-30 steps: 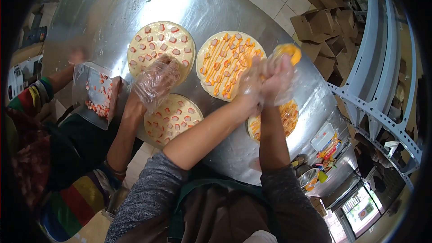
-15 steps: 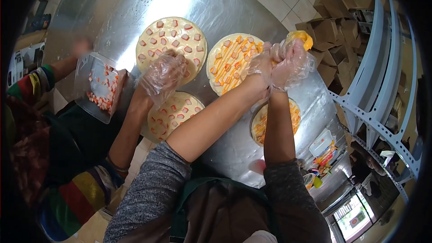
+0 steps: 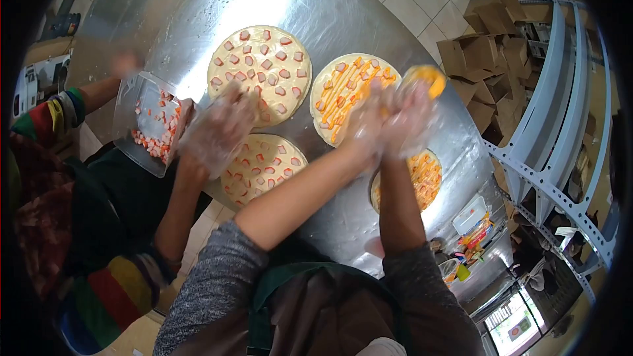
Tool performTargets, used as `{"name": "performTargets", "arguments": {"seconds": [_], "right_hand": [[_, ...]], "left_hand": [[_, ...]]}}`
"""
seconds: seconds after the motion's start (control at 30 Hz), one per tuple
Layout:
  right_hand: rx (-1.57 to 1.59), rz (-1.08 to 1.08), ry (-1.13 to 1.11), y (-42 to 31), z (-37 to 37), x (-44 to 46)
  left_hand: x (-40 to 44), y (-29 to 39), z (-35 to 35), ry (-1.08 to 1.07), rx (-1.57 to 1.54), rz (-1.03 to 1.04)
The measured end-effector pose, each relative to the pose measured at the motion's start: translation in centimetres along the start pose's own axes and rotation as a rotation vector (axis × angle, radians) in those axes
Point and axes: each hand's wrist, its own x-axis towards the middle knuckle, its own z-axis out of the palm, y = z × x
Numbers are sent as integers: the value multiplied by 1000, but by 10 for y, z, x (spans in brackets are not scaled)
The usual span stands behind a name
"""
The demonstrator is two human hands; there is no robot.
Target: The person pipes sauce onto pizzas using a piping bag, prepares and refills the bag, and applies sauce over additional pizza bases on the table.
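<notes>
Spill risk: sauce bag [image 3: 432, 82] held beside 1 striped round [image 3: 340, 95].
Nearest, I log the lower sauced round [image 3: 426, 178], partly behind the right forearm [image 3: 401, 207]; a dropped wrist could smear it. Beyond, the right hand's [image 3: 410, 122] fingers are closed around the sauce bag; the left hand's [image 3: 364, 118] are bunched alongside, grip indeterminable through blur. Uneven squeezing could streak sauce onto the table [image 3: 165, 6]. I judge its long axis diagonal, the orange end pointing away and right; tip hidden.
</notes>
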Motion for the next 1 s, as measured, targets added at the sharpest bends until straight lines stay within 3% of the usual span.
{"name": "performTargets", "arguments": {"seconds": [0.03,0.13,0.23,0.37,0.43,0.5,0.53,0.6,0.67,0.73,0.8,0.9,1.0], "right_hand": [[41,-4,-12,-3,11,12],[-81,-47,-270,-7,14,35],[-357,-208,-108,20,-14,20],[-618,-253,-219,38,-58,-24],[-739,-258,-305,37,-74,-53],[-994,-511,-435,25,-81,-68],[-1185,-768,-514,10,-79,-72],[-1290,-914,-569,-14,-64,-84],[-1118,-689,-530,-50,-26,-104],[-1282,-481,-602,-78,-31,-134],[-1325,-652,-735,-94,-23,-152],[-1384,-387,-976,-113,-43,-189],[-1464,-378,-1010,-121,-55,-228]], "left_hand": [[7,8,12,2,98,55],[37,13,23,-73,-37,-100],[18,-2,-13,-70,-74,-24],[-26,-35,-68,144,325,232],[-55,-23,-68,109,498,265],[-63,-19,-71,104,514,237],[-57,-20,-77,115,446,191],[-56,-14,-79,54,262,153],[-73,5,-67,-93,32,166],[-98,19,-57,-164,-106,175],[-124,22,-57,-356,-247,142],[-180,1,-54,-523,-97,-122],[-219,-7,-53,-590,110,-219]]}}
